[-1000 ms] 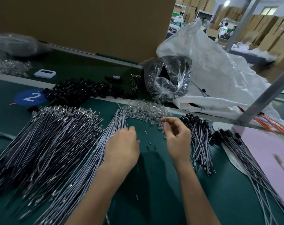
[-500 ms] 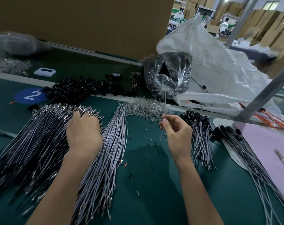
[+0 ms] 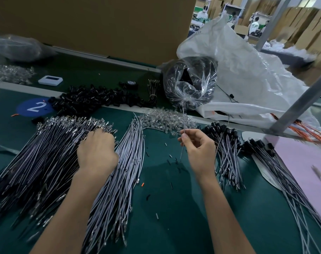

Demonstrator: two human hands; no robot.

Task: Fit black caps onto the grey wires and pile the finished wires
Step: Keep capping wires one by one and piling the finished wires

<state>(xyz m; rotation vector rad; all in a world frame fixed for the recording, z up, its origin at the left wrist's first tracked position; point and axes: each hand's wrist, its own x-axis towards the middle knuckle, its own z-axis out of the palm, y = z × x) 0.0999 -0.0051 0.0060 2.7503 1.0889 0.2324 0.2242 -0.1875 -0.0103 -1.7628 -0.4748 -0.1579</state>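
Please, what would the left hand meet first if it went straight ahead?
The left hand rests on the grey wire pile; straight on, probably its metal-tipped ends, then the black caps.

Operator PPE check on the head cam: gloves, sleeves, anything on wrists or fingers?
No gloves: the left hand and right hand are bare. The left forearm and right forearm are bare down to the frame's lower edge, with no sleeve in view. No watch, band, ring or marking shows on the wrists or visible fingers.
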